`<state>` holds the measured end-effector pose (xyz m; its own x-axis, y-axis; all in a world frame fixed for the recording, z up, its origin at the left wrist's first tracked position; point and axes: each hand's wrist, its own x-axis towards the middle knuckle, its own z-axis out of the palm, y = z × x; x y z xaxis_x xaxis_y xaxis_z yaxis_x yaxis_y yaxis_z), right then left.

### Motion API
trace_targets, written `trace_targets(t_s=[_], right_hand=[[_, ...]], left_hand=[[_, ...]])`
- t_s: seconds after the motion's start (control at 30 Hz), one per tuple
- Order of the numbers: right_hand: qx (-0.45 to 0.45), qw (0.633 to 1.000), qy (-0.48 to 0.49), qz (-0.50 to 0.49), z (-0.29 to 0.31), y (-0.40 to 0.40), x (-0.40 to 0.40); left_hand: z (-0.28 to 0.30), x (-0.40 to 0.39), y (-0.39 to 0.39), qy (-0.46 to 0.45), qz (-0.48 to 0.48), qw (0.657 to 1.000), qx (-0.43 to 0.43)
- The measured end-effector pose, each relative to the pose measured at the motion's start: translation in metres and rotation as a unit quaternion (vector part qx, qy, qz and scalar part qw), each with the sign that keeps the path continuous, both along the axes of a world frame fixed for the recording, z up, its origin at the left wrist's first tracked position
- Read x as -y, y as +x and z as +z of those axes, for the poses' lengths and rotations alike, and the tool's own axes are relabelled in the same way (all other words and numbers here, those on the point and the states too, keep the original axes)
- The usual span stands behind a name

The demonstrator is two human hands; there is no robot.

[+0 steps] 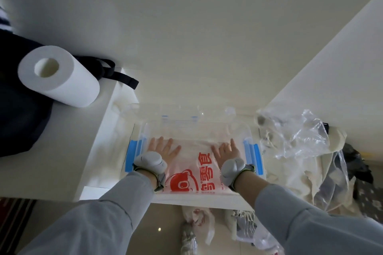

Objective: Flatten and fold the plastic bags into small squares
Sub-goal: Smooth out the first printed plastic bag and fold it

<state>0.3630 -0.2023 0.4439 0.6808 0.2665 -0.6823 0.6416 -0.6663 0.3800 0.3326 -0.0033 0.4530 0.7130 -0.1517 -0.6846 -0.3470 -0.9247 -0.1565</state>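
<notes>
Both palms flat, fingers spread: my left hand (163, 149) and right hand (226, 151) press the red-printed plastic bag (192, 168) on the clear storage-box lid (251, 151) (flattening step); next, fold it

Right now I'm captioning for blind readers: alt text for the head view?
Both hands, left hand and right hand, press a translucent red-printed plastic bag flat on a clear blue-latched storage box; a white paper roll lies left.

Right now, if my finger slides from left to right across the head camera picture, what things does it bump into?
Dark bag → paper towel roll → left hand → red printed plastic bag → right hand → crumpled clear plastic bag.
</notes>
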Motion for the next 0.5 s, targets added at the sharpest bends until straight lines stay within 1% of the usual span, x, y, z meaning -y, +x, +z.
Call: trace_targets(t_s=[0.07, 0.17, 0.2, 0.23, 0.27, 0.3, 0.33, 0.4, 0.43, 0.47, 0.5], right_hand=[[0.016, 0.999, 0.026, 0.008, 0.013, 0.002, -0.002], [0.073, 0.994, 0.084, -0.003, 0.043, -0.01, -0.003], [0.094, 0.991, 0.1, -0.007, 0.051, -0.016, -0.001], [0.118, 0.986, 0.113, -0.022, 0.06, -0.039, 0.003], [0.161, 0.976, 0.149, -0.014, 0.062, -0.043, 0.008], [0.221, 0.957, 0.185, -0.009, 0.065, -0.058, 0.014], [0.269, 0.941, 0.207, -0.011, 0.069, -0.061, 0.019], [0.313, 0.913, 0.255, -0.052, 0.067, -0.095, 0.031], [0.324, 0.898, 0.285, -0.081, 0.065, -0.116, 0.036], [0.335, 0.883, 0.312, -0.104, 0.068, -0.121, 0.039], [0.359, 0.857, 0.345, -0.131, 0.065, -0.142, 0.044]], left_hand=[[0.007, 0.001, -0.006, -0.003, 0.0, 1.0, 0.018], [0.02, -0.001, -0.015, -0.007, -0.006, 0.997, 0.076], [0.025, -0.002, -0.018, -0.015, -0.005, 0.995, 0.096], [0.037, 0.0, -0.032, -0.027, -0.017, 0.993, 0.114], [0.044, 0.002, -0.032, -0.055, -0.014, 0.989, 0.134], [0.051, 0.005, -0.043, -0.099, -0.014, 0.982, 0.161], [0.053, 0.007, -0.045, -0.155, -0.019, 0.964, 0.214], [0.06, 0.016, -0.074, -0.253, -0.06, 0.913, 0.314], [0.058, 0.021, -0.093, -0.283, -0.082, 0.894, 0.338], [0.061, 0.025, -0.098, -0.294, -0.095, 0.887, 0.344], [0.06, 0.032, -0.118, -0.31, -0.11, 0.886, 0.327]])
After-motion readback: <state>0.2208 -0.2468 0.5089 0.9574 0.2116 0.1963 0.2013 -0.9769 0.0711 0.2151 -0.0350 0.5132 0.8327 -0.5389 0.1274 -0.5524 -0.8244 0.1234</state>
